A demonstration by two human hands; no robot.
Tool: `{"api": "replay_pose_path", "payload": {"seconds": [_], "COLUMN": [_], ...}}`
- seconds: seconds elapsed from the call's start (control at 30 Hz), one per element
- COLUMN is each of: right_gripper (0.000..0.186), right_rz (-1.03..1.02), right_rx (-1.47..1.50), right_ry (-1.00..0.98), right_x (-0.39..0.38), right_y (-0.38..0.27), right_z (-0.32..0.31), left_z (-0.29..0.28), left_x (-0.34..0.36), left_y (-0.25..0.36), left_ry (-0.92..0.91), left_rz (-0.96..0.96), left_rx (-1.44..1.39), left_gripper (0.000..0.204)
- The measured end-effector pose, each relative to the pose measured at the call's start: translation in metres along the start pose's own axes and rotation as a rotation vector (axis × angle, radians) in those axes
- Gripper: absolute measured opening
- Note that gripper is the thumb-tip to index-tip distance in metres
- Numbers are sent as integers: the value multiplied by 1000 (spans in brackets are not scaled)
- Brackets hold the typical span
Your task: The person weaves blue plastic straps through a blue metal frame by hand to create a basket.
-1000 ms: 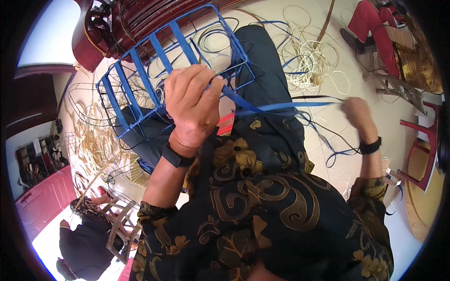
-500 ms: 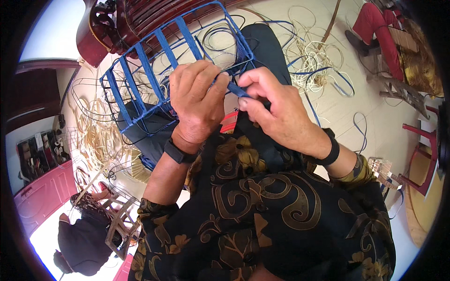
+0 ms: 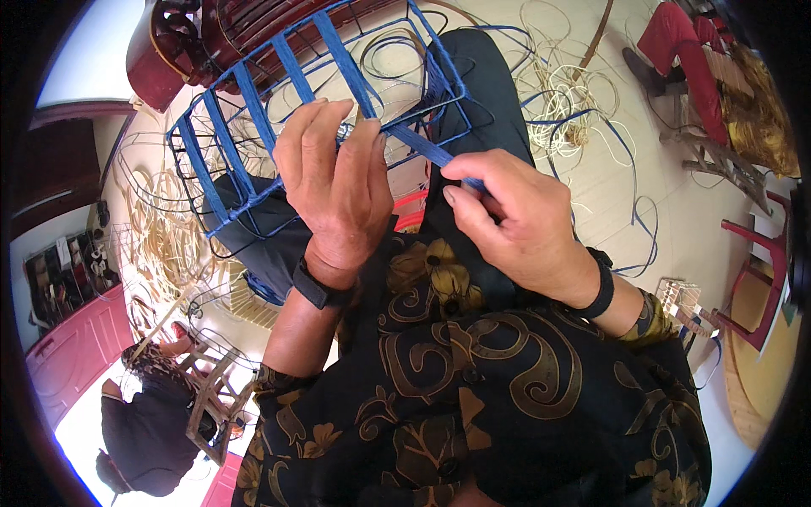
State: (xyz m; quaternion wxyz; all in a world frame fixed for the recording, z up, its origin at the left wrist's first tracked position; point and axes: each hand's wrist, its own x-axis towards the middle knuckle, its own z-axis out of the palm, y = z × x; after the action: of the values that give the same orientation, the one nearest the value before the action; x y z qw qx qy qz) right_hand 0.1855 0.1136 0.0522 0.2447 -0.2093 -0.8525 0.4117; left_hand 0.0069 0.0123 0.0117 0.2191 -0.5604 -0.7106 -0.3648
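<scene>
A wire frame basket (image 3: 241, 201), its rails wrapped in blue and several broad blue bands across it, leans tilted over my lap. My left hand (image 3: 334, 182) is at the basket's near rail, its fingers apart; whether the fingertips touch the rail is hard to tell. From that rail a flat blue strip (image 3: 420, 147) runs taut to my right hand (image 3: 517, 221), which pinches it between thumb and curled fingers. The strip's far end is hidden inside that hand.
Pale loose cords (image 3: 574, 114) lie tangled on the floor at the far right, with a heap of tan strips (image 3: 173, 224) at left. A carved dark wooden seat (image 3: 173, 46) stands behind the basket. Co-workers sit at the lower left (image 3: 148, 435) and upper right (image 3: 688, 63).
My left hand has loosened from its closed hold and its fingers have spread. My right hand has moved right and down, drawing out more strip. The basket has shifted slightly.
</scene>
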Motion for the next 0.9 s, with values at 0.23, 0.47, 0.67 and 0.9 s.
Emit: {"api": "replay_pose_path", "payload": {"seconds": [0.23, 0.47, 0.67, 0.9], "right_gripper": [34, 21, 14, 12], "right_rz": [-295, -342, -504, -546], "right_rx": [-413, -500, -560, -515], "right_ry": [164, 253, 339, 248], "right_x": [7, 8, 11, 28], "right_y": [13, 15, 24, 24], "right_z": [8, 10, 12, -6], "left_z": [2, 4, 14, 9], "left_x": [3, 3, -2, -1], "left_y": [-1, -1, -7, -4], "left_ry": [17, 39, 98, 69], "left_rz": [25, 52, 101, 102], "left_rx": [-49, -54, -8, -31], "left_gripper": [18, 16, 18, 15]}}
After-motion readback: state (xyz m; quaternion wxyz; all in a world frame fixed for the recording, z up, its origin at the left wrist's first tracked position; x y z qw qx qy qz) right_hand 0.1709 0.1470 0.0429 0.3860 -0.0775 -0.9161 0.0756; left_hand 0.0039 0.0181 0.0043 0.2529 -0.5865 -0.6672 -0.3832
